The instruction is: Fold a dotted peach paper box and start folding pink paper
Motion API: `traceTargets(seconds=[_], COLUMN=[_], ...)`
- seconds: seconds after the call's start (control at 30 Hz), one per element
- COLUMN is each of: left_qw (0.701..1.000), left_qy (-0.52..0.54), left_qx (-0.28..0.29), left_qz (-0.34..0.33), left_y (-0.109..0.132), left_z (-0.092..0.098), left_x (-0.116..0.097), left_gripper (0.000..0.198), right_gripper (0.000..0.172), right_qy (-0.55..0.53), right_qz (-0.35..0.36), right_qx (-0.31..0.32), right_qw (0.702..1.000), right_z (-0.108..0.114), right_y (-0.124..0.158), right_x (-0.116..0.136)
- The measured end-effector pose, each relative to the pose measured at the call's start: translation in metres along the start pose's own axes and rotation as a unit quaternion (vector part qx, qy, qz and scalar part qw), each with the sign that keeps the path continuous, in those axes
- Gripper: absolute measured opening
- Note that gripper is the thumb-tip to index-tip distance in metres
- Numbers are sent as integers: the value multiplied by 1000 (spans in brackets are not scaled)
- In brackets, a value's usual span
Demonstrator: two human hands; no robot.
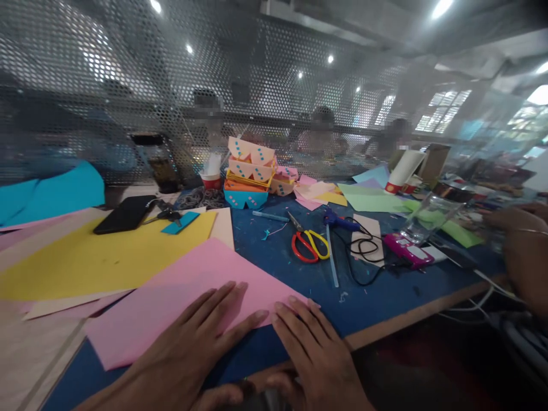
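A pink sheet of paper, apparently folded to a point on the right, lies slantwise on the blue table near its front edge. My left hand rests flat on the middle of it, fingers spread. My right hand lies with outstretched fingers on its right-hand corner. Both thumbs hang lower, by the table edge. Beyond the paper are scissors with one red and one yellow handle, and a blue glue gun with a glue stick.
A yellow sheet and other papers lie left, with a black phone and keys. Behind stand stacked paper pieces, a paper cup and a jar. At right are a glass and another person's arm.
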State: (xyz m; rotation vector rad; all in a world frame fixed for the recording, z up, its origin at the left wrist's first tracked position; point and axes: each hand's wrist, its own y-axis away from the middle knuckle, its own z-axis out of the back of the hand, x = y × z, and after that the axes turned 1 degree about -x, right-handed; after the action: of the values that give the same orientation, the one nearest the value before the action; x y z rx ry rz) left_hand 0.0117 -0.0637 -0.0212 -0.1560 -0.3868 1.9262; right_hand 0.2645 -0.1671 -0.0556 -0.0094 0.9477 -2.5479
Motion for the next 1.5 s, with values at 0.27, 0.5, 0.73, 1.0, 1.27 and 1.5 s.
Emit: traceTargets(seconds=[0.27,0.5,0.73,1.0,1.27,1.5], left_qw=[1000,999,996,998,1000,995], left_qy=[-14,19,65,43,-15,-93], left_qx=[16,28,51,41,26,1], left_qz=[-5,10,-26,16,3,20], left_y=[-3,2,5,25,52,95], left_z=[9,-6,-10,-8,27,28], left_x=[-2,-2,9,9,20,33], left_gripper=[86,84,90,83,78,72], right_gripper=[61,58,58,57,54,52], right_qy=[14,7,19,3,11,35], right_qz=[35,39,50,45,58,76], right_qx=[-14,-31,-12,-15,-6,2], right_qw=[999,999,999,999,998,996], right_z=[-7,-8,-9,-8,-5,-3], right_y=[6,4,5,4,2,0], right_x=[-9,-11,-13,-14,-14,-14])
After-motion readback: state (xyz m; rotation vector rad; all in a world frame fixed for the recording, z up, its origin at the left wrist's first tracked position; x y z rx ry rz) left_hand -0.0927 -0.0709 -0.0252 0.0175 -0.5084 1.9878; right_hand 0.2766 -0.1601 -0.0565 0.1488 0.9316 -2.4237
